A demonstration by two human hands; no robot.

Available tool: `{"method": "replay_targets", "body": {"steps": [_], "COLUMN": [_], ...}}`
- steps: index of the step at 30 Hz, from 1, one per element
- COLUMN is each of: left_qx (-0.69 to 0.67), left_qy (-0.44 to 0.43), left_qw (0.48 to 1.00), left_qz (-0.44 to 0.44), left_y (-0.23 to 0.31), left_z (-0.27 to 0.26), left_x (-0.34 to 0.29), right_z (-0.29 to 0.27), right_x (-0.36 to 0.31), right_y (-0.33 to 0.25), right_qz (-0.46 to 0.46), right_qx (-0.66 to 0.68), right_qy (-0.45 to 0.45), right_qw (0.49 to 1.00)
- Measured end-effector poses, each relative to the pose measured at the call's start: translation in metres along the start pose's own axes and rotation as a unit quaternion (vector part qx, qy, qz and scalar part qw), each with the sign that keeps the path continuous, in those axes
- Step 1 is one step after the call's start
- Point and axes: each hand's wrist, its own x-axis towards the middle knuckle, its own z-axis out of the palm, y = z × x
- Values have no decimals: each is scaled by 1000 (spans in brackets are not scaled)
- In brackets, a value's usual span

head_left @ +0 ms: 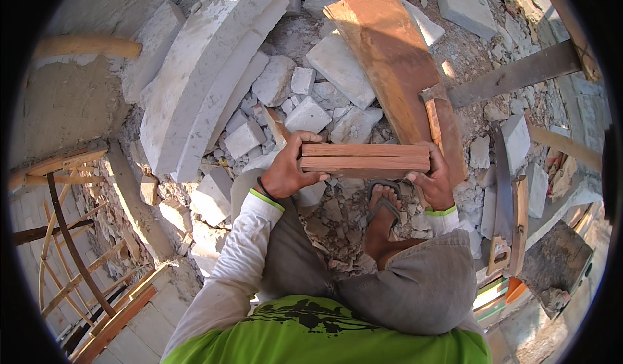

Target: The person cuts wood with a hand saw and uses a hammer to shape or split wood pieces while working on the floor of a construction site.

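Note:
Two short reddish wooden pieces [365, 163] are pressed together lengthwise in front of my knees, with a thin seam running between them. My left hand [285, 170] is closed round their left end, fingers above and thumb below. At the other end my right hand [436, 178] grips them the same way, its thumb at the lower edge. Just beyond my right hand lies a wide reddish-brown plank [392, 55], with a small narrow wood offcut [433, 125] by its near right edge.
Broken white blocks [308, 116] and rubble spread ahead of me. Long curved-looking pale slabs [211, 59] lean at the left. A handsaw [503, 195] stands at the right beside a wood strip [519, 224]. A dark flat board [516, 75] extends at the upper right.

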Motion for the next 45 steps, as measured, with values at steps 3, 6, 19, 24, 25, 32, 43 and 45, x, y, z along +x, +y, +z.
{"method": "replay_targets", "body": {"steps": [3,6,19,24,25,32,43,45], "left_qx": [165,315,-362,-527,-539,-602,-543,-565], "left_qy": [-3,-18,-104,-64,-58,-25,44,42], "left_qw": [984,936,914,819,809,766,817,801], "left_qz": [64,153,-152,-217,-228,-222,-188,-192], "left_y": [22,53,24,-8,-9,-17,-22,-21], "left_z": [-5,0,59,48,47,45,61,63], "left_x": [0,9,27,36,37,38,48,48], "right_z": [1,3,0,15,19,35,48,49], "right_x": [2,4,25,25,27,29,31,31], "right_y": [-10,-18,-54,-35,-35,-34,-2,-1], "right_qz": [21,44,-31,13,22,50,33,35], "right_qx": [-24,-26,180,111,115,59,-70,-71], "right_qy": [-17,-36,-29,-29,-34,-29,-20,-18], "right_qw": [999,998,983,993,992,997,997,997]}}
